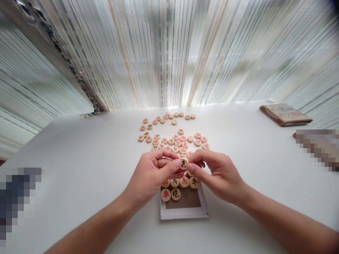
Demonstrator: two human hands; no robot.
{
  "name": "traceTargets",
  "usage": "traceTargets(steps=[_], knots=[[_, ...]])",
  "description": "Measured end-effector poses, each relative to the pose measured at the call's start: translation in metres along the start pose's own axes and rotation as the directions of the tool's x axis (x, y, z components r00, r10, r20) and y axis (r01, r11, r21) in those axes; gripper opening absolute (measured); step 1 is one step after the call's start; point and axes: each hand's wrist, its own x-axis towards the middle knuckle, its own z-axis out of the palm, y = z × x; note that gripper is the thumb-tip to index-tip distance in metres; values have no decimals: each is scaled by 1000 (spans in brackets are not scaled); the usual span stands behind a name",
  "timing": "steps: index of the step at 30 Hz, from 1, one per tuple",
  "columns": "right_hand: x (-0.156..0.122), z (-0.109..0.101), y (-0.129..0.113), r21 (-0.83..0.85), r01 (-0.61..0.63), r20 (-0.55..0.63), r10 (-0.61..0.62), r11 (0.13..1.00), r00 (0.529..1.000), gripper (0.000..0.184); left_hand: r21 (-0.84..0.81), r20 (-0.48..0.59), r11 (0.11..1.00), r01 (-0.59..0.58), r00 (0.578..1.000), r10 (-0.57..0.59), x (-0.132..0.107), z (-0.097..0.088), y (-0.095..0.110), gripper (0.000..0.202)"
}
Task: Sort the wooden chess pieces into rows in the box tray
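Observation:
Between my two hands is a round wooden Chinese chess piece (183, 163) with a black character, its face turned toward me. My left hand (160, 165) pinches it between thumb and fingers from the left. From the right, the thumb and forefinger of my right hand (212, 169) close on its edge. Below them lies a shallow white box tray (185, 213) with a brown bottom. Rows of pieces lie in its far part, including a red piece (165, 194) and a black piece (176, 194) in the nearest row. My hands hide part of the tray.
Many loose chess pieces (182, 138) are scattered on the white table (100, 162) beyond my hands, some face down. A flat printed box (287, 113) lies at the far right, with a blurred-out object nearer. A striped string curtain (169, 53) hangs behind the table.

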Motion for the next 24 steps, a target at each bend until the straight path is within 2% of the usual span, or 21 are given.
traceTargets(steps=[5,8,24], knots=[[0,0,1,132,-145,47,140,981,989,24,9,42,999,34,999,-34,-2,2,2,40],[0,0,1,171,-191,69,182,966,981,23,12,36,999,52,998,-53,-3,4,3,38],[-2,2,-1,308,-180,16,184,934,983,16,-10,60,1000,0,998,1,-6,7,6,30]])
